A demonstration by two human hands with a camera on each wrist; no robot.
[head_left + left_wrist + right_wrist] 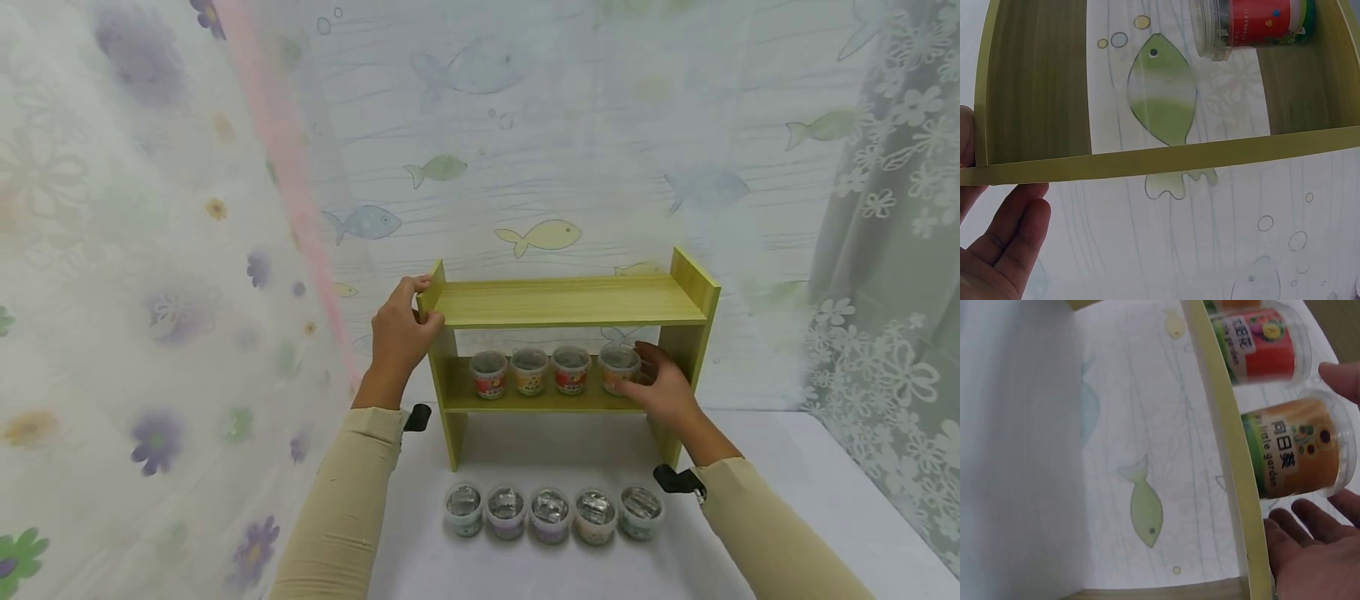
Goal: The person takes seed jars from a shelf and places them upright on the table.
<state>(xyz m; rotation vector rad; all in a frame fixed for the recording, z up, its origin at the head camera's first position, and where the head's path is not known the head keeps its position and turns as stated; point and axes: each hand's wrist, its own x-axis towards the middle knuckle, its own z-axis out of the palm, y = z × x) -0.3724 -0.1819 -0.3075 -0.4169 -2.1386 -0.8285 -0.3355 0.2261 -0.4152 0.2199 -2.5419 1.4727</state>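
My left hand grips the upper left side panel of a yellow-green wooden shelf, thumb in front and fingers behind. In the left wrist view, fingers show beside the panel edge. My right hand is around the rightmost clear plastic tub on the middle board. This tub has an orange label reading "My little garden". In the right wrist view, the thumb appears slightly apart from the tub, and a fingertip is close to its rim. Left of it stand a red-labelled tub and others.
In front of the shelf, several foil-topped tubs form a row on the white table. A fish-patterned curtain hangs behind. Flowered cloth is at the left, lace curtain at the right.
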